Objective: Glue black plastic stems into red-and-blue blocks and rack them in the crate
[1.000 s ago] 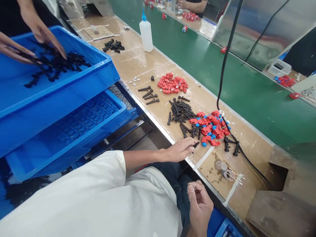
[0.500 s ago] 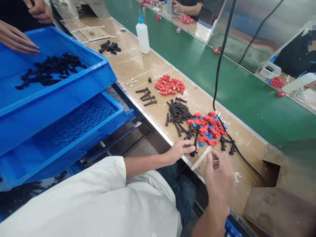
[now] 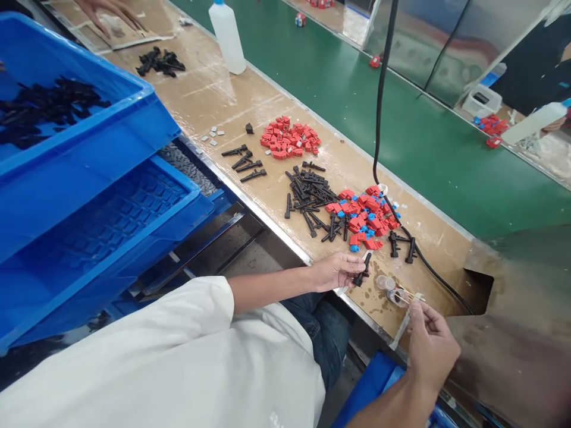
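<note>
My left hand (image 3: 335, 271) is closed on a small black plastic part (image 3: 363, 271), shaped like a rod with a block at one end, just above the table's near edge. My right hand (image 3: 432, 339) pinches a thin wooden stick (image 3: 407, 295), whose far end reaches to a small clear cup (image 3: 394, 297). Beside that cup is a second clear cup (image 3: 384, 283). Beyond my left hand lie a heap of red and blue plastic pieces (image 3: 366, 217) and a pile of black parts (image 3: 311, 189). Two more black parts (image 3: 402, 246) rest to the right.
Blue crates (image 3: 147, 101) stand stacked at the left, the top one holding black parts. Red pieces (image 3: 289, 138) and a white bottle (image 3: 228, 40) are farther back. A black cable (image 3: 382, 107) hangs across the table. A green conveyor (image 3: 321, 89) runs behind. A co-worker's hand (image 3: 109, 15) shows top left.
My right hand has moved right, revealing the cups and stick. The left hand has shifted slightly right, lifting the black part from the pile's edge. The view has shifted; the co-worker's hand left the crate.
</note>
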Demonstrator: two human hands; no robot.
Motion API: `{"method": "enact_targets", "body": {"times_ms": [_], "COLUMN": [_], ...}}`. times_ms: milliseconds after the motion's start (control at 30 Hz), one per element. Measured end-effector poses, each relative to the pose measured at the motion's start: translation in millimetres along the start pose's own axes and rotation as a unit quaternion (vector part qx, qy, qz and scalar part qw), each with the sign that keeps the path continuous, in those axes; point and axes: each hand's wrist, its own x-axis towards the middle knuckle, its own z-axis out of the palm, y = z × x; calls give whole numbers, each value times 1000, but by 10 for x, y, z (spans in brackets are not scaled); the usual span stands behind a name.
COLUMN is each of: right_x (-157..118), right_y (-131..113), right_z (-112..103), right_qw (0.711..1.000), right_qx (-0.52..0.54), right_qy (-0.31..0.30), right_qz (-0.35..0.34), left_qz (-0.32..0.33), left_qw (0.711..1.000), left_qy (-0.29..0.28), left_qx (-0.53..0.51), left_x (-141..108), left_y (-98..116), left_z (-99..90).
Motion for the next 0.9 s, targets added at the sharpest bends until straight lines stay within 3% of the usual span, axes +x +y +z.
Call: {"method": "enact_targets", "body": {"times_ms": [100,367,567,767,900], "right_x": [-9,60,58,67,26], "right_y": [-13,-101,-90,-126,-172], "right_z": [35,-21,-23,-86,-144], "right_qw": [999,973,943,925,942], "right_qx": [33,-37,-74,-97,-76], "right_qy": [6,-122,-88,-120,-98], "right_qz": [-26,-194,-312,-348,-313], "left_qz": [-2,-23,-20,-34,-24], "left_qw": [1000,999,1000,999,998], "left_qy": [-19,-33,-4,-1,-4], "left_qx": [-9,12,17,42,52], "left_x": [7,7,10,17,74], "left_y": [-4,8,-10,-41,-50], "left_z": [-38,-62,-41,63,126]}}
